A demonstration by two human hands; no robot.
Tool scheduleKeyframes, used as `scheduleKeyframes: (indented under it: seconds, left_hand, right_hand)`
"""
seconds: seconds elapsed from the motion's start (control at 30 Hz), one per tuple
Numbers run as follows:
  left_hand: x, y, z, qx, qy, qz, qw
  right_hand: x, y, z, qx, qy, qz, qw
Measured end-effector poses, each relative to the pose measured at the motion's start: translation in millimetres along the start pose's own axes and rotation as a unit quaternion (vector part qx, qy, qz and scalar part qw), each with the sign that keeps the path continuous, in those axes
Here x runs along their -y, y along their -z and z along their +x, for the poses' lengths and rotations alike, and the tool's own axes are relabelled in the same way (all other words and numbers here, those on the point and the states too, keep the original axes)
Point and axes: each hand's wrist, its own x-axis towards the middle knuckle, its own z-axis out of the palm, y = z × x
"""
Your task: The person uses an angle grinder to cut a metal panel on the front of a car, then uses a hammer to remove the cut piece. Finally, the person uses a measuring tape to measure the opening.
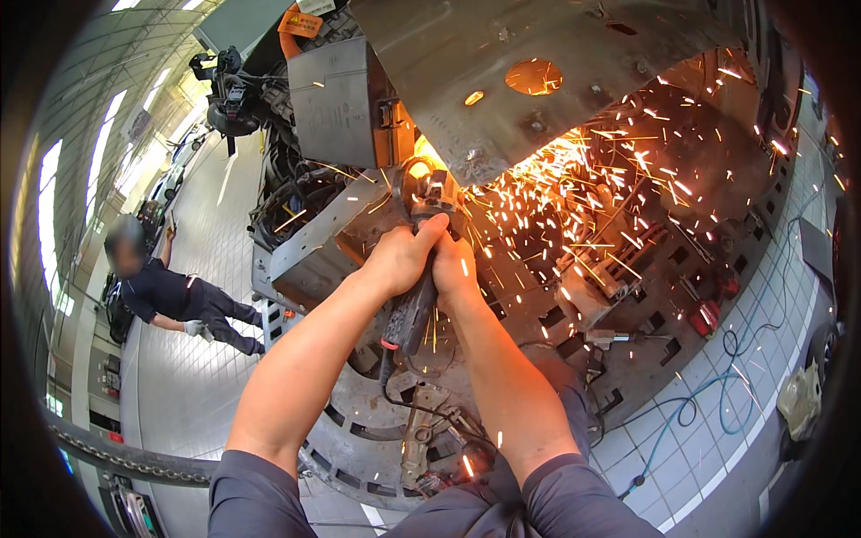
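Left hand and right hand both clenched around a black angle grinder, at the near corner of a grey metal panel, orange sparks spraying toward the right edge of a slotted metal platform.

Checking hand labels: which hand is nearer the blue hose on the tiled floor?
Right. The right hand grips the grinder from its right side, toward the blue hose; the left hand grips it from the left, farther from the hose.
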Motion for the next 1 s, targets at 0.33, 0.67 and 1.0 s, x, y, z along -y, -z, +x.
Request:
scheduleKeyframes:
  seconds: [0.33, 0.67, 1.0]
  left_hand:
    - [-15.1, -0.1, 4.0, 0.019, 0.005, 0.018, 1.000]
    - [-8.9, -5.5, 6.5, 0.005, -0.005, 0.006, 1.000]
    - [-19.3, -1.4, 0.2, 0.005, -0.012, 0.008, 1.000]
  right_hand:
    - [21.2, -0.5, -2.3, -0.022, -0.050, 0.019, 0.998]
    - [21.7, 1.8, -2.7, -0.030, -0.039, 0.019, 0.999]
    - [27.3, 0.9, -1.2, -0.012, -0.064, 0.029, 0.997]
